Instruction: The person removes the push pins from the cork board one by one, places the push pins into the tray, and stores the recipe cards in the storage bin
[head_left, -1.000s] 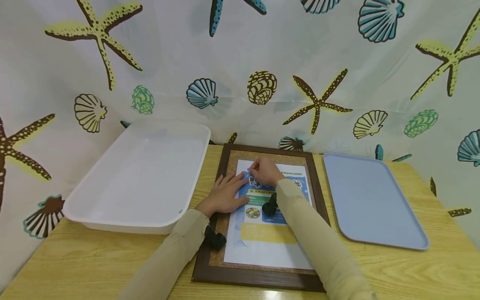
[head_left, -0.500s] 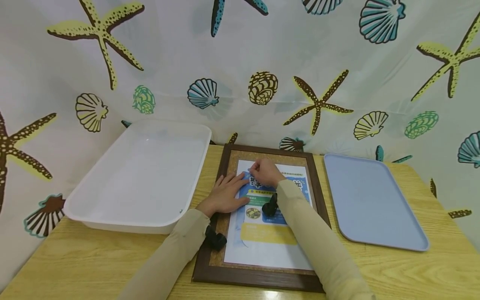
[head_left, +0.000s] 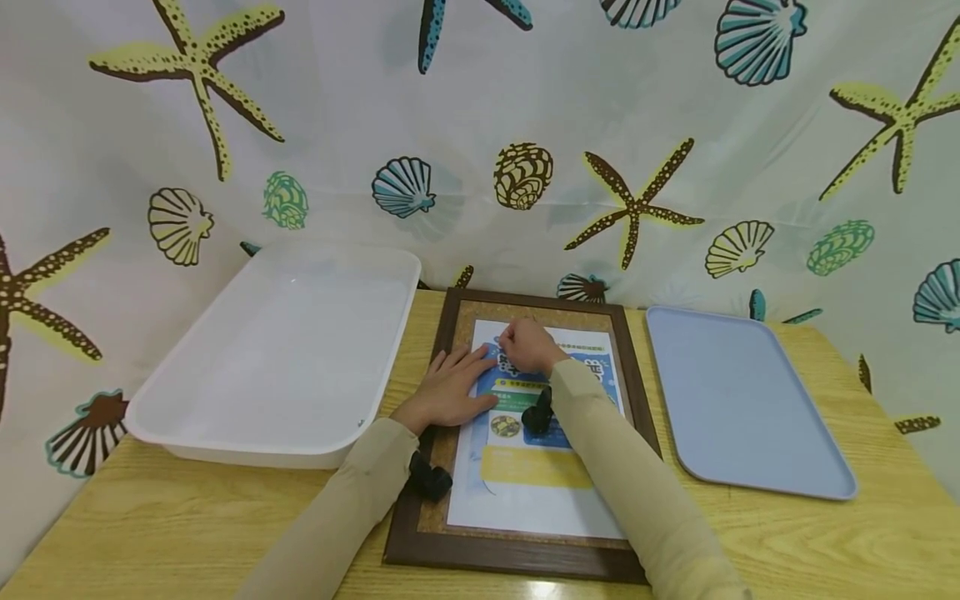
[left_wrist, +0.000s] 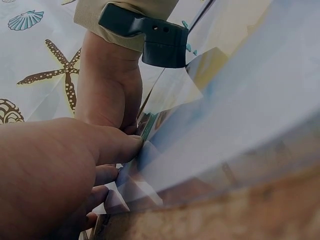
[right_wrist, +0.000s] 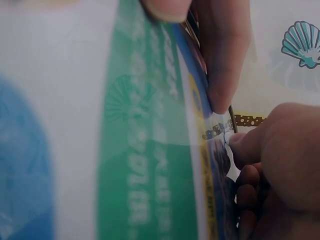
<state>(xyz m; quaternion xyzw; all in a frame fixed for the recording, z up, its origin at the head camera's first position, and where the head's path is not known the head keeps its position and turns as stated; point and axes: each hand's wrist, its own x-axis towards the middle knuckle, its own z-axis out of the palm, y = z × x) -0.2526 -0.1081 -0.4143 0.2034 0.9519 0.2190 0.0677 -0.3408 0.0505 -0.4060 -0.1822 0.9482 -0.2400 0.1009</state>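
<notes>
A printed poster (head_left: 532, 508) in blue, green and yellow lies on a cork board (head_left: 435, 500) with a dark brown frame. My left hand (head_left: 448, 390) rests flat across the poster's left edge with fingers spread. In the head view my right hand (head_left: 527, 344) is at the poster's upper left, thumb and fingertips drawn together. The right wrist view shows the right thumb (right_wrist: 245, 145) pinching a small pale, pin-like thing (right_wrist: 227, 137) against the poster; the fingers largely hide it. The left hand's fingers (right_wrist: 220, 90) stand close by there.
A large white tray (head_left: 375, 367) stands left of the board, close to its frame. To the right lies a flat pale-blue tray (head_left: 750, 400). Behind the wooden table (head_left: 187, 525) hangs a curtain (head_left: 465, 100) with shells and starfish. Each wrist wears a black camera (head_left: 430, 479).
My right hand has turned slightly at the same spot, its fingers curled in a little more. The left hand, the poster and the board have stayed in place.
</notes>
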